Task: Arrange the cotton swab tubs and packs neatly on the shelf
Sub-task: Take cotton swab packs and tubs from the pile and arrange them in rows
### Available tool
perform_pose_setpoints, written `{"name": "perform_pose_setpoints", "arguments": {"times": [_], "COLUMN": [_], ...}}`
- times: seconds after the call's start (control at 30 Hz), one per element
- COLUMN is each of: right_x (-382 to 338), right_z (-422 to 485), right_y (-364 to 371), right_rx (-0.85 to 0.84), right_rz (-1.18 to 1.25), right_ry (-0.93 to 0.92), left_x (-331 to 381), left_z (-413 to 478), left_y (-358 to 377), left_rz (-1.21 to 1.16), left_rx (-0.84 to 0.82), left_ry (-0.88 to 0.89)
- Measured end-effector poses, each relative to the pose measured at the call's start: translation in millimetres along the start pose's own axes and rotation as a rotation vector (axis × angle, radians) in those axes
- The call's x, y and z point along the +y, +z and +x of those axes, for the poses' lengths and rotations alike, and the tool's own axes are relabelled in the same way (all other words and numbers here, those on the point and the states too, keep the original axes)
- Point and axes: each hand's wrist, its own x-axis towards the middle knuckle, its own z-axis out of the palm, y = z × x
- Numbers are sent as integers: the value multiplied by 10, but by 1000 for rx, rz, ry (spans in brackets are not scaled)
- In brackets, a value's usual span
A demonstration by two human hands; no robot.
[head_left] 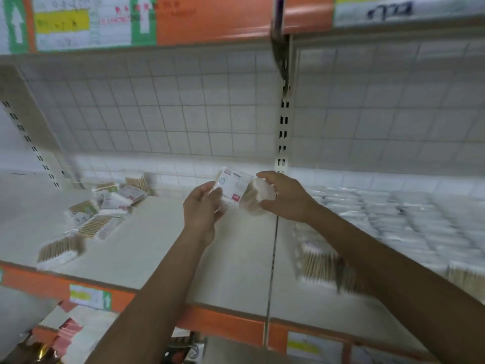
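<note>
Above the middle of the shelf (162, 248) both hands hold cotton swab packs. My left hand (202, 206) grips a flat pack with a white printed label (232, 186). My right hand (286, 197) curls round a clear pack of wooden-stick swabs (258, 197), which touches the labelled one. Several loose packs (105, 208) lie scattered and tilted at the shelf's left. One more pack (59, 250) lies near the front left edge. On the right, neat rows of packs (409, 222) fill the shelf, partly hidden by my right forearm. The picture is blurred.
A slotted upright post (283, 132) divides the wire-grid back panel. An orange front rail with price labels (89, 296) edges the shelf. An upper shelf with labels (78, 22) hangs overhead. Goods sit on a lower shelf at bottom left (65, 334).
</note>
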Motion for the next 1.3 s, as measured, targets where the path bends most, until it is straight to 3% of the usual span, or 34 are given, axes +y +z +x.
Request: {"name": "perform_pose_setpoints", "arguments": {"times": [0.33, 0.83, 1.3], "right_x": [341, 1159, 1972], "right_z": [-624, -1931, -3061], "right_y": [-710, -1950, -2575], "right_rx": [202, 363, 450], "right_rz": [173, 318, 162], "right_ry": [9, 66, 184], "left_x": [-96, -461, -1128], "left_z": [-547, -1680, -2469], "left_y": [596, 2065, 3030], "left_rz": [-40, -56, 192], "left_rx": [-115, -201, -337], "left_ry": [32, 7, 102]}}
